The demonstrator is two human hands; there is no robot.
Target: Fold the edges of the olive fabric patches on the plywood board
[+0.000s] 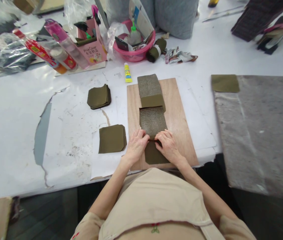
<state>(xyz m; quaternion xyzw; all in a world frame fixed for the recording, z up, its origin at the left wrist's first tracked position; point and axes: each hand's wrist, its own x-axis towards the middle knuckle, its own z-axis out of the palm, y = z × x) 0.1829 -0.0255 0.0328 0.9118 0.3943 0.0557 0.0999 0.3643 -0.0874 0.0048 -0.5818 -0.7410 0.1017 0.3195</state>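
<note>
My left hand and my right hand face each other over a wooden board, fingertips closed at one edge of an olive fabric piece. Thumbs and forefingers pinch along this edge, which borders a piece with a speckled grey-brown face. Beyond it, another speckled piece with a plain olive band lies in the same column. To the left are a stack of olive pieces and, farther back, a second stack with cut corners. My fingers partly cover the pinched edge.
A yellow glue tube lies behind the board. A pink basket, a rolled olive cloth, bottles and a pink box stand at the back. On the right is a grey-covered board bearing an olive piece.
</note>
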